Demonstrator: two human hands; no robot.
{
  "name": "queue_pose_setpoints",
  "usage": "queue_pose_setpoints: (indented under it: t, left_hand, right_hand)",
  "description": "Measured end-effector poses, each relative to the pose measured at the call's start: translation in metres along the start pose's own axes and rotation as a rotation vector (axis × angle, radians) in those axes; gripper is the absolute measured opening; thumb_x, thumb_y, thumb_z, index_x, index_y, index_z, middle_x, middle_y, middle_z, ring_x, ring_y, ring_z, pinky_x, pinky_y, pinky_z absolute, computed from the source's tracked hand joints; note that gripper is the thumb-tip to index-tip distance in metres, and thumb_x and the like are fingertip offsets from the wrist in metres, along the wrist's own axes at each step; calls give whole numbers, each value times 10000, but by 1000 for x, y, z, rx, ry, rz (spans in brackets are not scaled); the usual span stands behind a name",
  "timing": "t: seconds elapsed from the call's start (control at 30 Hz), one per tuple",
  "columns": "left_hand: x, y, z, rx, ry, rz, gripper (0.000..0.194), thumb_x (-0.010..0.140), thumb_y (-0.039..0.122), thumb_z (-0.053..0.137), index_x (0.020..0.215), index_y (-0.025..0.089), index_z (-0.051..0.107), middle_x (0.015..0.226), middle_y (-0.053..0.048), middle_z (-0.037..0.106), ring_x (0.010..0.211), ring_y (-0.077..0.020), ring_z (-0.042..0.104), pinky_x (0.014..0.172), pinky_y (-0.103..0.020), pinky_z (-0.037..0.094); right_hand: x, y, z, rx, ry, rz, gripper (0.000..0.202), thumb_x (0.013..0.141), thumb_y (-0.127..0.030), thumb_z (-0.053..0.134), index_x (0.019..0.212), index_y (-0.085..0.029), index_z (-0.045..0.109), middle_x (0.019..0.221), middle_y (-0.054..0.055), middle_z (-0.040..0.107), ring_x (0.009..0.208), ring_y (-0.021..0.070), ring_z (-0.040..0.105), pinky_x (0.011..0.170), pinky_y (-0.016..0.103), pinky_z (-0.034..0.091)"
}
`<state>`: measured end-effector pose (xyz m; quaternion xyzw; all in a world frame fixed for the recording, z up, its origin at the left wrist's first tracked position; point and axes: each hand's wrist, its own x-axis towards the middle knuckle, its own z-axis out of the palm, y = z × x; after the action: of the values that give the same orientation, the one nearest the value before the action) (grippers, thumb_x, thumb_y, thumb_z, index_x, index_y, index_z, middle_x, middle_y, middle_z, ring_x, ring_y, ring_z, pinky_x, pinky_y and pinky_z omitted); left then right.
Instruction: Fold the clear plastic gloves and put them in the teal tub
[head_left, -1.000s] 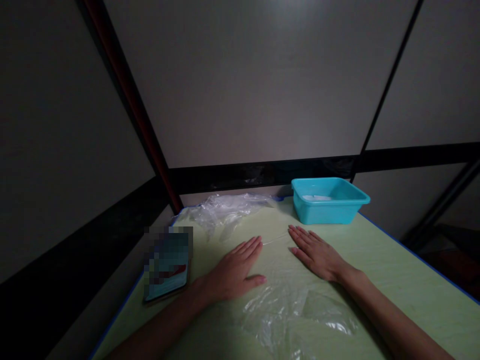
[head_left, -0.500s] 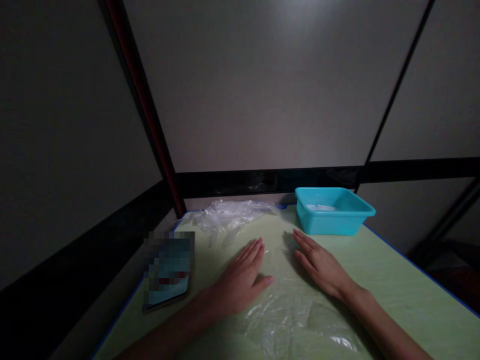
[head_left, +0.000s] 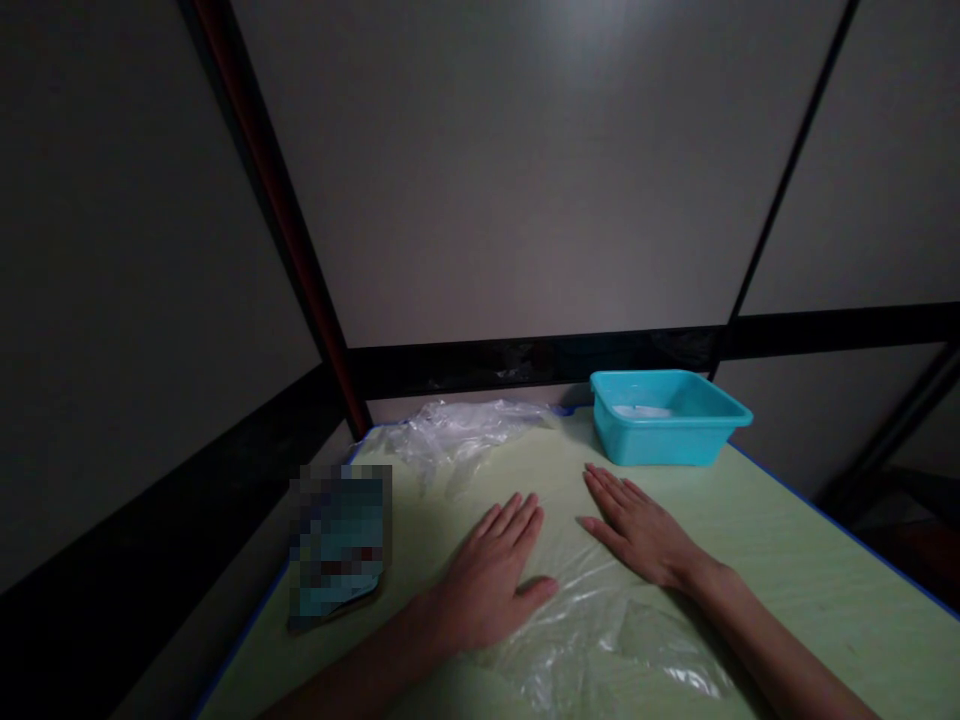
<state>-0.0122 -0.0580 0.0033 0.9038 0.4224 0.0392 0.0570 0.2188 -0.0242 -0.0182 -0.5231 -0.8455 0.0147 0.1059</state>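
A clear plastic bag (head_left: 577,630) lies wrinkled on the pale green tabletop (head_left: 795,560), its near part creased and shiny. My left hand (head_left: 491,580) rests palm down on its left side, fingers stretched forward and thumb out to the right. Across from it, my right hand (head_left: 637,525) lies flat at the bag's right side, fingers pointing forward and left. Neither hand has anything between its fingers. The bag's far edge is hard to make out against the table.
At the back right stands a turquoise plastic basin (head_left: 667,440) with something white inside. More crumpled clear plastic (head_left: 465,430) lies along the back edge. A blurred-out device, apparently a phone (head_left: 341,550), is at the left. Panelled walls (head_left: 525,200) border the table behind and left.
My left hand has slid slightly nearer and to the right, its fingers spreading. My right hand's fingers have spread flatter, with the thumb moved outward. The plastic between them looks smoother.
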Motion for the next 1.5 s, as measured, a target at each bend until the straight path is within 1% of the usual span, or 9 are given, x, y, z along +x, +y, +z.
queue_pose_setpoints:
  t: [0.13, 0.37, 0.53, 0.7, 0.83, 0.97, 1.07, 1.37, 1.5]
  left_hand:
    - [-1, -2, -1, -2, -2, -26, 666, 816, 522, 353, 1353, 185, 147, 1425, -33, 81, 1299, -199, 51, 1052, -370, 100]
    - [-3, -11, 1, 3, -16, -32, 862, 691, 645, 446, 1354, 183, 144, 1426, -41, 53, 1299, -218, 38, 1050, -376, 93]
    - [-3, -11, 0, 0, -27, -34, 893, 671, 667, 443, 1355, 180, 140, 1425, -46, 52, 1299, -220, 36, 1049, -375, 84]
    - [-3, -11, -1, 0, -40, -42, 878, 689, 668, 415, 1356, 168, 140, 1424, -56, 52, 1299, -224, 33, 1049, -372, 81]
    - [-1, -11, 2, -1, 6, -64, 855, 703, 666, 394, 1353, 164, 155, 1423, -64, 80, 1298, -229, 49, 1047, -380, 93]
    - [1, -11, 5, 4, 34, -65, 852, 704, 669, 387, 1350, 157, 170, 1421, -68, 107, 1297, -230, 55, 1048, -384, 102]
    - [0, -13, 8, 16, 47, -67, 848, 712, 664, 381, 1351, 151, 161, 1420, -72, 117, 1297, -228, 58, 1048, -386, 100]
    - [-1, -10, 1, 15, 21, -76, 804, 743, 660, 331, 1345, 147, 189, 1421, -68, 104, 1297, -224, 61, 1049, -376, 100]
    - [-2, -11, 3, 23, 19, -84, 807, 760, 648, 302, 1348, 114, 165, 1419, -90, 94, 1297, -221, 51, 1049, -369, 93]
  right_hand:
    - [-1, 5, -2, 0, -12, 11, 669, 849, -561, 185, 1338, -107, 229, 1387, 92, 211, 1270, 202, 194, 1030, 391, 203]
    - [-1, 4, -4, -1, -22, -1, 676, 849, -562, 182, 1338, -97, 222, 1386, 100, 205, 1271, 200, 190, 1032, 393, 199]
    - [-6, 16, -5, 9, -19, 14, 652, 853, -548, 201, 1338, -114, 227, 1391, 76, 198, 1279, 204, 155, 1033, 404, 195]
    - [-15, 23, -18, 80, 95, 100, 590, 874, -465, 223, 1312, -78, 304, 1352, 122, 312, 1234, 221, 294, 1006, 400, 271]
    - [-16, -2, -33, 142, 201, 150, 526, 888, -398, 215, 1301, -93, 331, 1315, 114, 386, 1178, 203, 392, 991, 359, 315]
    - [-17, -40, -23, 116, 111, -41, 589, 872, -442, 281, 1332, -74, 254, 1379, 120, 243, 1264, 214, 219, 1032, 378, 236]
    - [-20, -51, -10, 92, 37, -111, 645, 856, -501, 289, 1342, -83, 219, 1389, 127, 185, 1275, 227, 166, 1033, 404, 221]
    - [-49, -13, -13, -5, -10, -8, 649, 856, -523, 263, 1344, -102, 191, 1390, 109, 174, 1272, 218, 179, 1032, 410, 219]
    - [-54, -8, -12, -13, 3, -6, 644, 857, -516, 272, 1348, -111, 175, 1393, 102, 164, 1275, 214, 160, 1033, 409, 217]
